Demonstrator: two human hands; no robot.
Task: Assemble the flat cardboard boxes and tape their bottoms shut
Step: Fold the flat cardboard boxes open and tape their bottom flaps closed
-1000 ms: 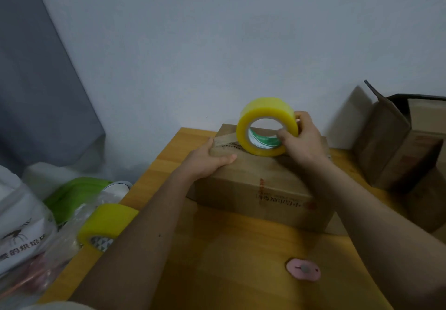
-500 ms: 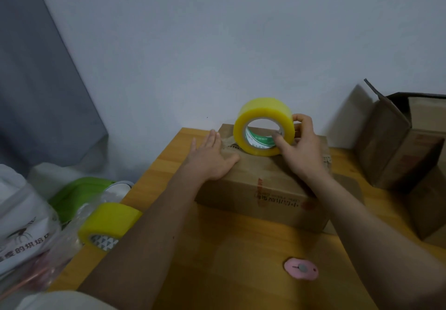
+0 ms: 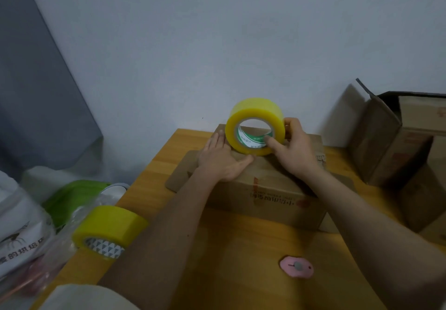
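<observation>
Right hand point(image 3: 295, 150) is pinching the tape roll point(image 3: 255, 126) upright at frame centre (thumb inside core); left hand point(image 3: 223, 160) is pressing flat, fingers spread, on the box point(image 3: 272, 189).

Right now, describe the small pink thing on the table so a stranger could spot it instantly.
Start at the wooden table and the cardboard box in the middle of it. On the bare wood nearer the person than the box lies the pink cutter. It is a small flat pink oval with a grey round button, the only pink item there.

Left hand point(image 3: 223, 159) flattened, slid right along box point(image 3: 270, 189) toward tape roll point(image 3: 255, 126).
</observation>
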